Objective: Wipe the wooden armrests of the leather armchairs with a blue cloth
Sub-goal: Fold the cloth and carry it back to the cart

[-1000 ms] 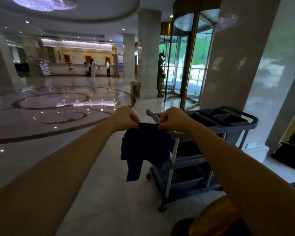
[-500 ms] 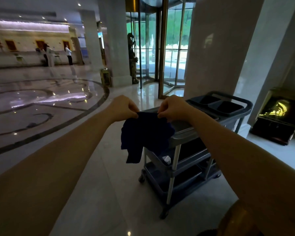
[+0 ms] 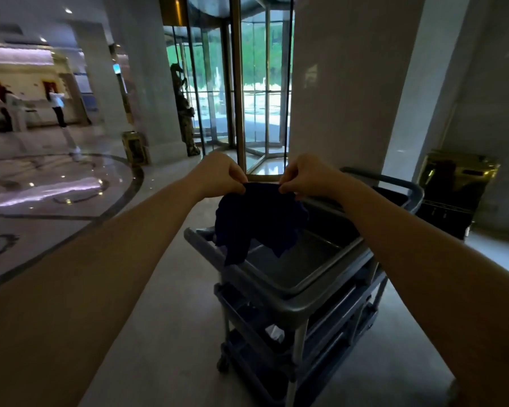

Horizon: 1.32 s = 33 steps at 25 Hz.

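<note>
Your left hand (image 3: 218, 176) and right hand (image 3: 307, 177) each pinch the top edge of the cloth (image 3: 260, 218), which hangs between and below them, over the top tray of the cart (image 3: 306, 301) just beneath. Keep both pinches firm and pull the edge taut so you can fold a flat pad for wiping. No armchair shows near your hands; turn to find one.

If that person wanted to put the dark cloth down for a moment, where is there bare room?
The cart's top tray is bare below the cloth, which the left hand and right hand pinch. The pale floor between the cart and the inlaid circle is also free. The lower shelves look crowded and dim; their contents cannot be made out.
</note>
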Motion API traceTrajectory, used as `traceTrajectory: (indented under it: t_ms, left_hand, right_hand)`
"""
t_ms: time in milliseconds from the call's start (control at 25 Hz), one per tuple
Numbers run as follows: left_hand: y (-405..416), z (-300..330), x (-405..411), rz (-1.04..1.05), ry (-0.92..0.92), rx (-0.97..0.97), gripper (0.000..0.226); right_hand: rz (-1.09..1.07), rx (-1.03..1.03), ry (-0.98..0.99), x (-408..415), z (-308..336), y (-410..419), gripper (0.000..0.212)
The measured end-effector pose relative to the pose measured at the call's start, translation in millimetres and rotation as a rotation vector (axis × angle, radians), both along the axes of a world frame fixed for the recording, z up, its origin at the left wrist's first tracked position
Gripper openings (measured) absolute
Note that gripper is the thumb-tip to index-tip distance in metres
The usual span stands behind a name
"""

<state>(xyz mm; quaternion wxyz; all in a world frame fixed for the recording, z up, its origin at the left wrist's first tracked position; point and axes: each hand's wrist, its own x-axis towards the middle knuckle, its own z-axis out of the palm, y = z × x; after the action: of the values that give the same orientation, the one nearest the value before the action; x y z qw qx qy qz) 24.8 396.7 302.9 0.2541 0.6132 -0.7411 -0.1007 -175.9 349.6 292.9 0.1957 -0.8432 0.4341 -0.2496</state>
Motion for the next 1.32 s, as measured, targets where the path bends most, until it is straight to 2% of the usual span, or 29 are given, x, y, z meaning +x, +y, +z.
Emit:
traceTrajectory:
  t_ms: [280, 640, 840, 1040, 1320]
  left_hand:
    - [-156, -44, -5, -0.186, 0.007, 0.061, 0.018]
    - [-317, -158, -13, -0.503, -0.072, 0.301, 0.016]
    - [-356, -212, -22, -0.613, -0.108, 0.455, 0.016]
    - [-368, -263, -31, -0.631, -0.111, 0.580, 0.012]
    - [-374, -297, -49, -0.698, -0.150, 0.618, 0.012]
  right_hand:
    - [-0.226, 0.101, 0.064, -8, -39, -117, 0.006]
    - [-0.587, 0.304, 0.053, -3, -158, -203, 0.003]
    - [-0.748, 0.435, 0.010, 4, -214, -217, 0.002]
    - [-0.853, 0.583, 0.013, 6, -261, -219, 0.018]
    - [-0.978, 0.655, 0.030, -3, -297, -224, 0.023]
